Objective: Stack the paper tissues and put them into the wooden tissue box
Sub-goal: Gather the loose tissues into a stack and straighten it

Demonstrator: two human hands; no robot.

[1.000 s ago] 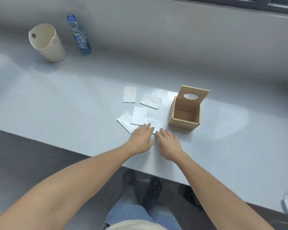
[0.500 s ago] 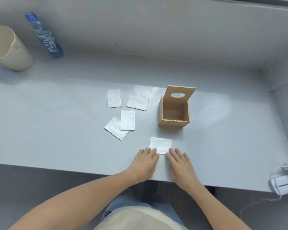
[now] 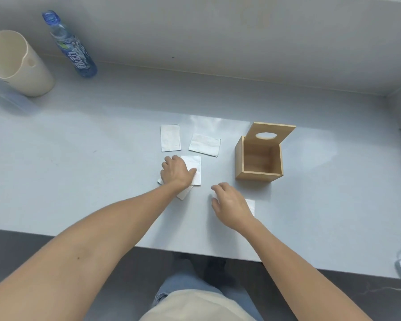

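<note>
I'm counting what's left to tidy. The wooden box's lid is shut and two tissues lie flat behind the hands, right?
Not quite: the wooden tissue box has its lid tipped up, so the box is open and looks empty. The head view shows it. The rest holds: two tissues lie flat beyond the hands.

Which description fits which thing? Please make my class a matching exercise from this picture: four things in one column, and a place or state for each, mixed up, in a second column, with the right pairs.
Things
1. wooden box
2. blue bottle
3. left hand
4. cream jug

Descriptions
A. resting on overlapping tissues
B. lid raised, nothing visible inside
C. far left corner of the counter
D. next to the jug, by the back wall

Pairs: 1-B, 2-D, 3-A, 4-C
</note>
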